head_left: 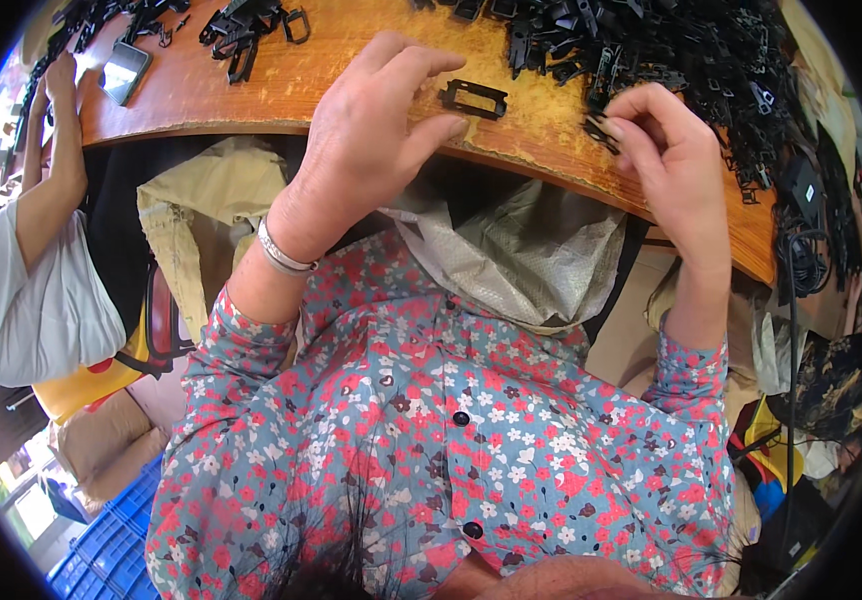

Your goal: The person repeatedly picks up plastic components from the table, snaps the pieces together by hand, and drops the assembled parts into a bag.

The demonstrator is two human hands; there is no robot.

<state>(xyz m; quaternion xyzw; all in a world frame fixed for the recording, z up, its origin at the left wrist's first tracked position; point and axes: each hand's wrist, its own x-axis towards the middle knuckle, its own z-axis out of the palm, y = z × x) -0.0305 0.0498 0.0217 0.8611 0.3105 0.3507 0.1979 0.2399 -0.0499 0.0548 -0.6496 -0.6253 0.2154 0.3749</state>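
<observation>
A black rectangular plastic frame (pixel 475 99) with an open middle lies on the worn wooden table (pixel 351 75), near its front edge. Just left of it is my left hand (pixel 376 125), thumb and fingers spread apart with nothing between them. My right hand (pixel 666 150), over the table edge on the right, pinches a small black plastic part (pixel 603 132) between thumb and fingertips. Its exact shape is partly covered by the fingers. Right behind that hand spreads a big heap of black plastic parts (pixel 651 50).
A smaller group of black parts (pixel 241 35) and a phone (pixel 125 72) lie farther left on the table. Another person's arm (pixel 63 130) rests at the far left. A white woven sack (pixel 511 250) hangs open below the table edge. A black cable (pixel 803 255) hangs at right.
</observation>
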